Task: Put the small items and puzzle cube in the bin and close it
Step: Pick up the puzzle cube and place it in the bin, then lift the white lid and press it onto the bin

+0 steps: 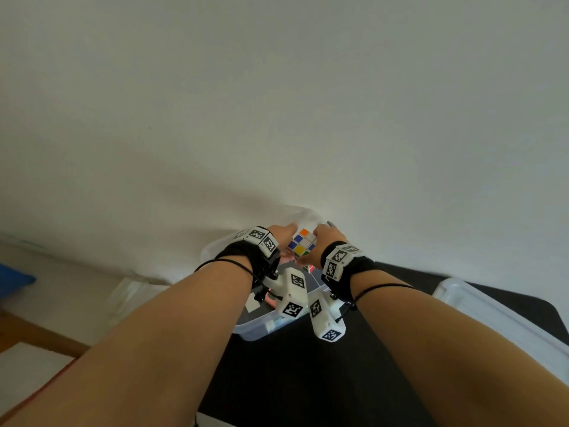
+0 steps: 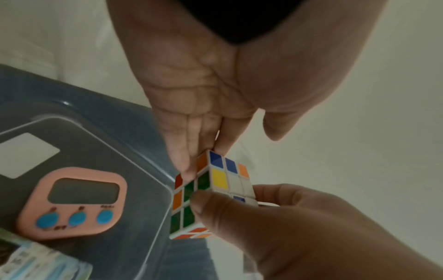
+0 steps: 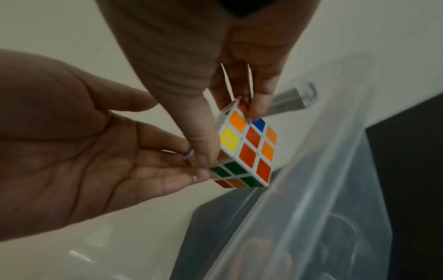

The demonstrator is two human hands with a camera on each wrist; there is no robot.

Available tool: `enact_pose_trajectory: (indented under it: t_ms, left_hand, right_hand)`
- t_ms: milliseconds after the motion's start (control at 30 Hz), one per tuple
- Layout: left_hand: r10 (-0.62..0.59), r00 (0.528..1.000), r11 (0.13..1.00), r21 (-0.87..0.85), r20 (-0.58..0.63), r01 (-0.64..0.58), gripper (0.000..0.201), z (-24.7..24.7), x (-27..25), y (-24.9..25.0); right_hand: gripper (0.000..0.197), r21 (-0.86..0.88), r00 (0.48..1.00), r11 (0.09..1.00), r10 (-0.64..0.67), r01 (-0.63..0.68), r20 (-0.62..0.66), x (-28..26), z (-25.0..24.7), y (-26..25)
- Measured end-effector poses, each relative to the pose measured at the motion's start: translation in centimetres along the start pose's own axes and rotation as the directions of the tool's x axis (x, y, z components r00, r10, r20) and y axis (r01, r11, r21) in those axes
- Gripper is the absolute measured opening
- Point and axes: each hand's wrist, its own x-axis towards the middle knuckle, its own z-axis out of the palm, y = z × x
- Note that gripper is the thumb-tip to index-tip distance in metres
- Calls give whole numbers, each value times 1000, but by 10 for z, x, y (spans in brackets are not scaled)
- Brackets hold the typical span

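Observation:
The puzzle cube [image 1: 303,243] with mixed coloured stickers hangs above the far end of the clear plastic bin [image 1: 255,329]. My right hand [image 3: 232,134] pinches it, thumb on one face and fingers on the opposite side. My left hand [image 2: 215,149] is flat, its straight fingertips [image 3: 199,175] touching the cube's lower corner and its thumb held apart. In the left wrist view the cube [image 2: 215,191] sits just past the bin's rim [image 2: 153,170]. A pink timer [image 2: 72,206] with blue buttons lies on the bin's floor.
The bin's clear lid [image 1: 492,315] lies on the black table [image 1: 308,380] to the right. A packet of printed cards [image 2: 36,263] lies in the bin beside the timer. A pale wall stands close behind. Floor and a blue object [image 1: 15,278] are at the left.

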Motion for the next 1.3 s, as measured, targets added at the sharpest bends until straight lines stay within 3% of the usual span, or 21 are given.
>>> enact_pose_trajectory:
  t_ms: [200,333,400,466,600,700,833,933,1099,1299]
  left_hand:
    - [-55,986,998,-14,155,58,44,7,44,-29]
    - [-92,976,996,-4,196,94,53,17,44,-41]
    - [-125,978,992,36,169,121,66,18,38,-36]
    - [-128,983,987,114,131,113,61,20,25,-23]
    - [20,998,977,212,63,-32,75,37,11,3]
    - [171,984,950,258,47,-177,70,62,-8,25]
    - [295,946,878,352,136,-325,65,110,-36,51]
    - [311,930,841,399,198,-366,65,154,-48,57]
    - [221,924,760,538,313,-364,70,237,-53,40]
    - [65,931,624,713,360,-319,78,315,-40,-2]
  right_hand:
    - [36,-69,998,997,40,-36,57,6,13,11]
    - [40,-82,996,996,24,-17,83,3,10,19]
    - [48,0,998,1000,15,-15,53,0,7,21]
    - [55,133,1000,991,17,-18,10,-6,0,26]
    - [50,245,995,969,-1,25,-97,-23,-20,37]
    - [42,295,983,955,22,33,-182,-34,-37,54]
    - [44,344,971,939,97,-16,-220,-55,-61,98]
    - [43,383,953,918,199,-100,-229,-71,-72,142]
    - [40,466,884,838,416,-283,-212,-102,-74,233]
    - [44,467,770,729,622,-501,-145,-134,-55,330]
